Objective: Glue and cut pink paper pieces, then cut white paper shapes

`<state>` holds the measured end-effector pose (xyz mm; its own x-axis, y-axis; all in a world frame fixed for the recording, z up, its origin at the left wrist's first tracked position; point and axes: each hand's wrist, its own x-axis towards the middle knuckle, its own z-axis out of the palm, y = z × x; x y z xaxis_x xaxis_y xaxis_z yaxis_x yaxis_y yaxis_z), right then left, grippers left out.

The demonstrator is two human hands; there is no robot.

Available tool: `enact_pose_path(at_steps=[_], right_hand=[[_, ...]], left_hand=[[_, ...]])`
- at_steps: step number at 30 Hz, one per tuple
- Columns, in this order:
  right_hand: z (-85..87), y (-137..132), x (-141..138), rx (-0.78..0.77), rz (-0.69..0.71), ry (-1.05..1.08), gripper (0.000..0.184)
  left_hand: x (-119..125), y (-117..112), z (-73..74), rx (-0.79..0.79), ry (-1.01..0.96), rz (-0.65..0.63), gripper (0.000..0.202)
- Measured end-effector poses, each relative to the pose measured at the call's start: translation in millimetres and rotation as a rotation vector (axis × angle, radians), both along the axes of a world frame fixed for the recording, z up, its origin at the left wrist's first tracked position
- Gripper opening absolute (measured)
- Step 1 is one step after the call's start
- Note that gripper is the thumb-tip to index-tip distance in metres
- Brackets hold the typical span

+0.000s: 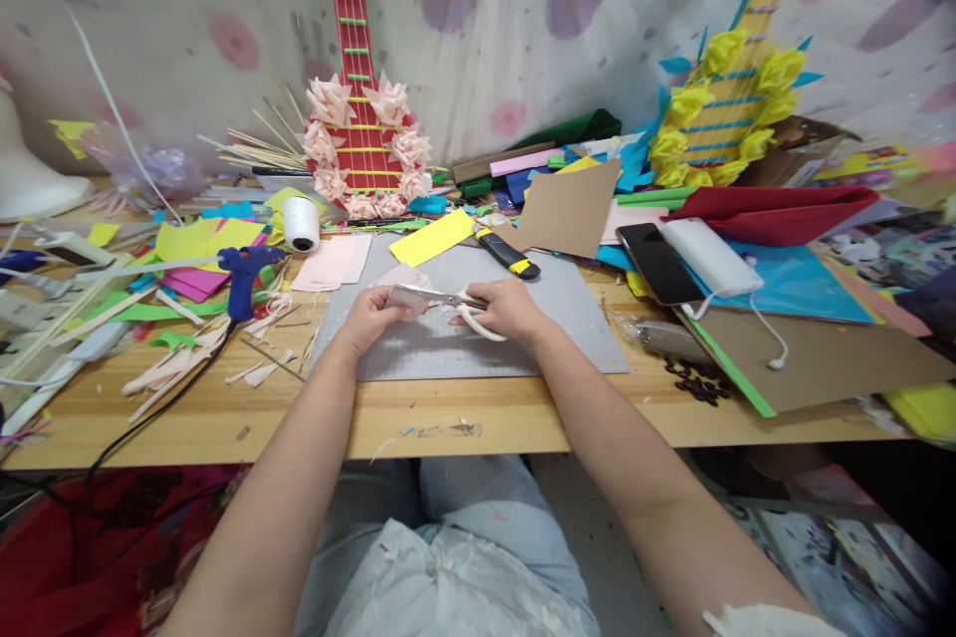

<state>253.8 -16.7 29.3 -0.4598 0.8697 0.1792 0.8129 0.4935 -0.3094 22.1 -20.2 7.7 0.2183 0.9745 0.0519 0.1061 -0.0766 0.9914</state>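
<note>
My right hand (506,307) is closed round the white handles of a pair of scissors (474,317), whose blades point left. In my left hand (371,318) I pinch a pale pink piece of paper (407,277); the scissor blades lie across it, close to my fingertips. How far the blades are apart is hard to make out. Both hands are above a grey cutting mat (455,358). Behind them on the mat are a yellow paper strip (431,237) and a black and yellow utility knife (508,252).
A blue glue gun (243,284) with a black cord lies left among paper scraps. Behind stand a red paper guitar (365,134) with pink flowers and a yellow one (717,109). A phone (657,264), a white power bank (711,256) and brown cardboard (829,353) lie right.
</note>
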Motion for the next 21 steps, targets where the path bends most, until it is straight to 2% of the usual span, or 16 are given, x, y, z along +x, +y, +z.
enact_pose_path(at_steps=[8,14,18,21], right_hand=[[-4.3,5.3,2.7,-0.005,-0.043,0.063,0.046],[-13.3,11.4,6.6,-0.053,-0.189,0.213,0.045],[-18.0,15.5,7.1,-0.084,-0.279,0.269,0.045],[-19.8,16.9,5.7,-0.094,-0.321,0.294,0.045]], left_hand=[[0.7,-0.6,0.0,-0.031,-0.058,-0.01,0.026],[2.4,-0.8,-0.2,-0.092,-0.197,-0.014,0.033],[5.0,1.3,-4.4,-0.142,-0.297,0.043,0.038],[9.5,2.8,-5.0,-0.148,-0.413,0.143,0.04]])
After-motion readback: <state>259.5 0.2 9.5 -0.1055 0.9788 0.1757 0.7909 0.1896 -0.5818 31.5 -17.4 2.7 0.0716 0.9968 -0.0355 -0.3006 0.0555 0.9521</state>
